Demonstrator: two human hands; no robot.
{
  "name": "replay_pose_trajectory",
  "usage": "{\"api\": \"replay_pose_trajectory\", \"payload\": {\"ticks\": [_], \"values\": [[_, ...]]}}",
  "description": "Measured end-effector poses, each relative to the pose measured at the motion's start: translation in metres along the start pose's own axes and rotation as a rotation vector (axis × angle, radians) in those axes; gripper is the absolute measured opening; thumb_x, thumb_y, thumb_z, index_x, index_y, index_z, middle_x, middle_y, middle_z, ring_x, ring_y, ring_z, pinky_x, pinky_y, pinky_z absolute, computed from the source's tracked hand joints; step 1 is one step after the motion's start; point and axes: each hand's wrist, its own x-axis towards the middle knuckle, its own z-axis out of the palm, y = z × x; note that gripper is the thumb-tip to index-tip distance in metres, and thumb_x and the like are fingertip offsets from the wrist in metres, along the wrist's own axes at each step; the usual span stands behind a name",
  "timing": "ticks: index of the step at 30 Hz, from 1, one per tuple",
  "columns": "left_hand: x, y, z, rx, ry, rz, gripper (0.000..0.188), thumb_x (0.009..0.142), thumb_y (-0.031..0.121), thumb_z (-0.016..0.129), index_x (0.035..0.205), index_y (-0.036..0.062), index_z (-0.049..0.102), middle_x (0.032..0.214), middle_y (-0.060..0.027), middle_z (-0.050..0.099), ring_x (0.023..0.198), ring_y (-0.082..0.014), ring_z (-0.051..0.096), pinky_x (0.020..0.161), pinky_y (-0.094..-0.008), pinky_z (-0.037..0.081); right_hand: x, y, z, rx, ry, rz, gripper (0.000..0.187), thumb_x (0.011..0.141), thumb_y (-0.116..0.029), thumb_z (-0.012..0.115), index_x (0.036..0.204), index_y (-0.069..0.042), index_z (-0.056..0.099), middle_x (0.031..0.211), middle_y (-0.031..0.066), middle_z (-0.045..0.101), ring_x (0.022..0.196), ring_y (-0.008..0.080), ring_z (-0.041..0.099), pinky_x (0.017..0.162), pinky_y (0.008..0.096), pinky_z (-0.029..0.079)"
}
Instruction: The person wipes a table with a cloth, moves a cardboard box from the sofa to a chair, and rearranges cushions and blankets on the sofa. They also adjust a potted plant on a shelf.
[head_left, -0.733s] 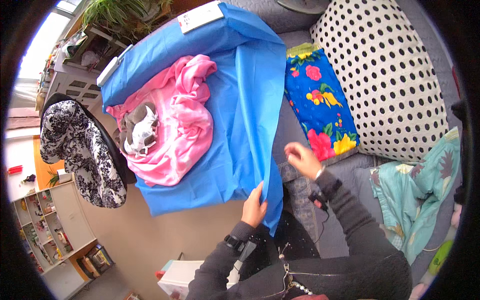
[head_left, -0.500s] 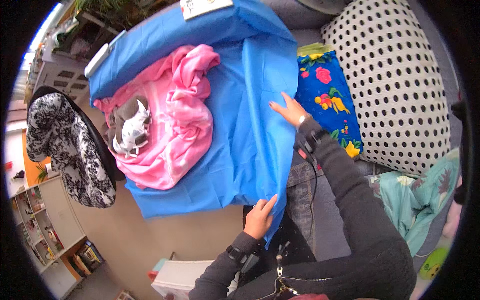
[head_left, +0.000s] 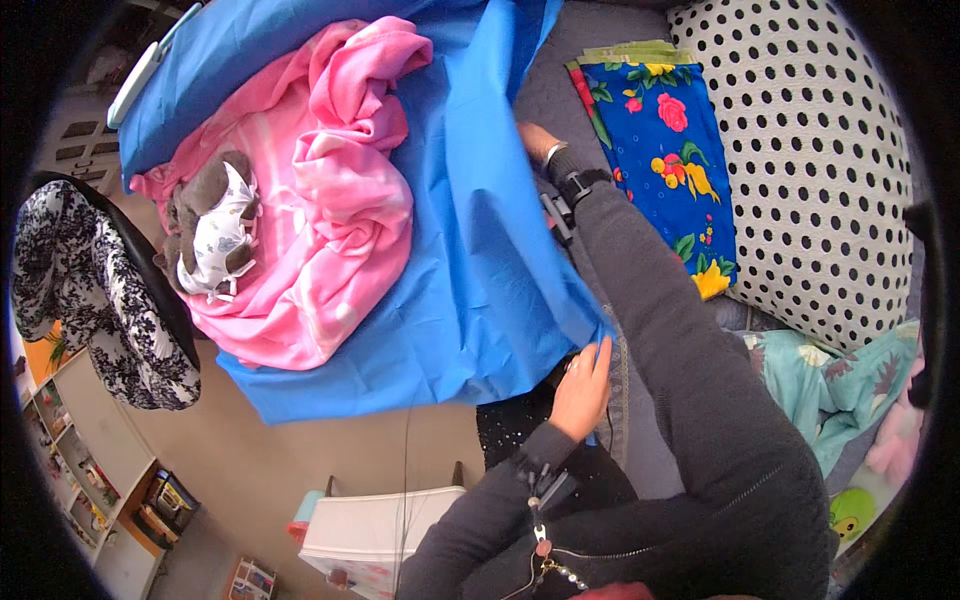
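left hand [head_left: 583,395] gripped the near right corner of the blue cloth [head_left: 470,330]

the left hand's thumb and fingers were closed on that corner. short of the cloth's near edge was a white box-like thing [head_left: 375,525]. to the cloth's right, a rumpled teal fabric [head_left: 810,395] lay on a grey couch [head_left: 570,90]. the right hand [head_left: 538,140] was farther out at the cloth's right edge, its fingers hidden behind the blue; i could not tell whether they held anything. the cloth spread away leftward from both hands, its right side in raised folds. apart from it on the right lay a flowered blue fabric [head_left: 660,150], beside a big black-dotted white pillow [head_left: 810,170]. on the cloth's left half lay a bunched pink blanket [head_left: 350,210], and on that a small grey animal [head_left: 210,235] in a white printed garment. left of the cloth was a chair with a black-and-white cover [head_left: 100,290]; a long white object [head_left: 140,85] lay at its far left edge.
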Motion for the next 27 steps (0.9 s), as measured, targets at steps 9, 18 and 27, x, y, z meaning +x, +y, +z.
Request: {"api": "replay_pose_trajectory", "payload": {"ticks": [9, 18, 27], "values": [[0.048, -0.007, 0.061, -0.122, -0.213, -0.045, 0.073, 0.074, 0.018, 0.069, 0.131, -0.0097, 0.034, 0.127, -0.0261, 0.042, 0.109, -0.0403, 0.048, 0.091, -0.0429, 0.043, -0.113, 0.01, -0.041, 0.077, 0.19, -0.06, 0.055, 0.089, -0.041, 0.059, 0.119, 0.005, 0.056, 0.107, 0.0138, 0.064, 0.091, 0.0179, 0.06, 0.079, 0.0325, 0.049], [0.015, -0.005, 0.058, -0.262, -0.341, -0.028, 0.072, 0.08, 0.013, 0.064, 0.142, 0.0059, 0.029, 0.129, -0.0211, 0.04, 0.103, -0.0414, 0.051, 0.086, -0.0441, 0.046, -0.118, 0.017, -0.057, 0.621, 0.121, -0.04, 0.036, 0.085, -0.019, 0.066, 0.114, 0.001, 0.059, 0.097, 0.0108, 0.067, 0.08, 0.018, 0.065, 0.074, 0.0341, 0.054], [-0.019, -0.009, 0.055, -0.363, -0.421, 0.115, 0.055, 0.084, 0.007, 0.056, 0.137, 0.0134, 0.042, 0.139, -0.017, 0.042, 0.118, -0.035, 0.05, 0.096, -0.0421, 0.044, -0.268, 0.069, -0.057, -0.377, 0.142, 0.027, 0.051, 0.075, -0.028, 0.074, 0.114, 0.002, 0.059, 0.103, 0.0155, 0.067, 0.094, 0.0212, 0.064, 0.085, 0.033, 0.049]]}}
